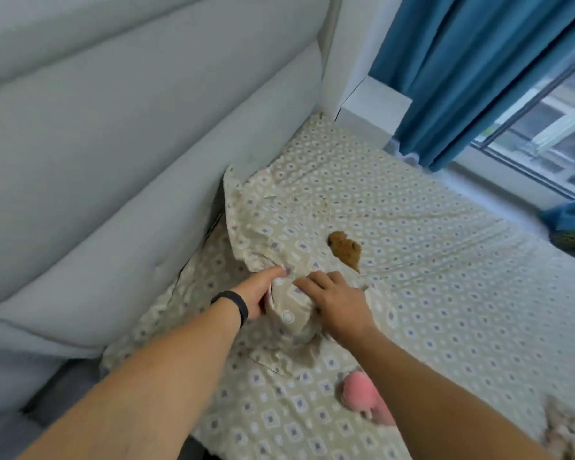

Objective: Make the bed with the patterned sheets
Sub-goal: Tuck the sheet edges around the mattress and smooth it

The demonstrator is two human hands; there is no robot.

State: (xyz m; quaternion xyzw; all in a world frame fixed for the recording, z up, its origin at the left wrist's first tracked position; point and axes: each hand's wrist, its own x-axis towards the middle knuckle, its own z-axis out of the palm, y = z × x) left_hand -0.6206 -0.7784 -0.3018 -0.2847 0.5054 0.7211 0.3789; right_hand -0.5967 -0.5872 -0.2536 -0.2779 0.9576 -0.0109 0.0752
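A beige patterned sheet (445, 260) covers the bed. On it, near the headboard, lies a bunched patterned pillowcase (266, 240) of the same fabric. My left hand (258, 290), with a black band on its wrist, grips the bunched cloth from the left. My right hand (337, 302) presses and grips the same cloth from the right. Part of the cloth is folded up against the headboard.
A padded pale grey headboard (113, 161) runs along the left. A brown plush toy (344, 249) lies just beyond my hands and a pink plush toy (362, 398) sits under my right forearm. Blue curtains (462, 68) and a window (551, 127) are at the far right.
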